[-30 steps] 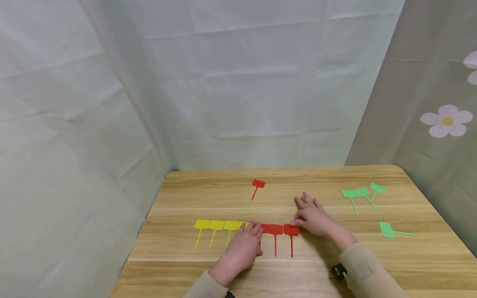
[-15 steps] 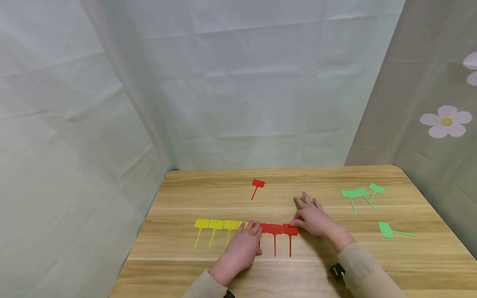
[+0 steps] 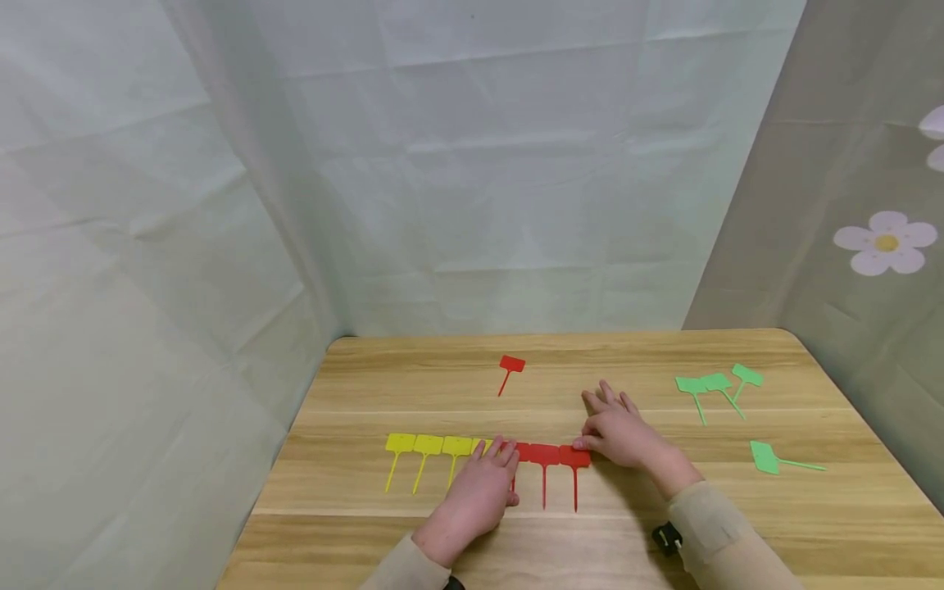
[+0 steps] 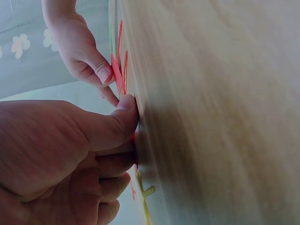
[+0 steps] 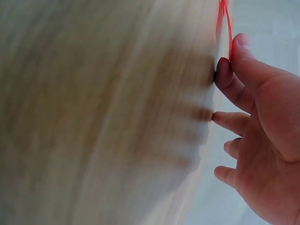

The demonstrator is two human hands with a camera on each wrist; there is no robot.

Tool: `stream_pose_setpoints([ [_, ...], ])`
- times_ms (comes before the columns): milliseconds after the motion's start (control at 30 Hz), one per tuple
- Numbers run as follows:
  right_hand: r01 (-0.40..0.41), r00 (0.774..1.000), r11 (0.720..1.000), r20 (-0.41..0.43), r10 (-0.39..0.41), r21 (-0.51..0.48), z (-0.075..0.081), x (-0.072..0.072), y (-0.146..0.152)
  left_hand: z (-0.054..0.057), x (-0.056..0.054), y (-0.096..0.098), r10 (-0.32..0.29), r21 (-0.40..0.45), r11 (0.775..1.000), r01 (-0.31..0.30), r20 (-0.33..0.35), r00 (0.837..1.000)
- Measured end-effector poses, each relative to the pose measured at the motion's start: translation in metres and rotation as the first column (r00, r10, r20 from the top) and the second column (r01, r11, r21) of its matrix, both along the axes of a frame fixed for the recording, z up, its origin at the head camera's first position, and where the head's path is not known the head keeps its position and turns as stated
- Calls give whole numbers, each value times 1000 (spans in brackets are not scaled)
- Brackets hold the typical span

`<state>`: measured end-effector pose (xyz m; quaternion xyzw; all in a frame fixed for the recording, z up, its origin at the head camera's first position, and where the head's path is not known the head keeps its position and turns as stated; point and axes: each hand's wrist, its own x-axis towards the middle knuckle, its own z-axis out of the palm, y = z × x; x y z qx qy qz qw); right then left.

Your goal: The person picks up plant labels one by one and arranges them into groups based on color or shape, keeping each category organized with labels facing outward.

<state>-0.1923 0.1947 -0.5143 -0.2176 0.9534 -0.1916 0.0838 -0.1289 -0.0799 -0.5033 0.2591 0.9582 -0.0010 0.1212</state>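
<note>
1. Well left of the end red tag (image 3: 574, 456), a thin, flat, plastic-looking piece with a rectangular head and slim stem, four yellow tags (image 3: 428, 445) of the same shape lie side by side, stems towards the person; the fourth is partly covered.
2. Nearer the end red tag, on its left, the left hand (image 3: 479, 492) rests over the row where yellow meets red, fingers laid out slightly apart and clamped on nothing that shows.
3. Beyond the end red tag and to its left, a lone red tag (image 3: 512, 364) lies with its stem slanting towards the person.
4. Just left of the end red tag, two matching red tags (image 3: 544, 454) continue the row, one mostly covered; whether heads overlap is hard to tell.
5. The end red tag should handle as very light, springy rather than brittle, and apt to slide on the smooth, wood-grained bench (image 3: 398, 385). The broad head offers the best hold; the stem would probably flex or twist.
6. At its right edge, the right hand (image 3: 627, 434) pinches the head between thumb and forefinger, other fingers spread.
7. Well right of the end red tag, three green tags (image 3: 691, 384) cluster farther back; another green tag (image 3: 764, 457) lies nearer, stem pointing away from the landmark.
</note>
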Motion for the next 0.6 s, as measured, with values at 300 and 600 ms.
stream_pose_setpoints([
  [300,-5,1000,1000,-14,5,11,1,0,0,-3,0,0,0,9,1000,0,-10,1000],
  [600,-6,1000,1000,-13,6,14,3,2,-1,-2,1,0,-2,19,1000,2,-7,1000],
])
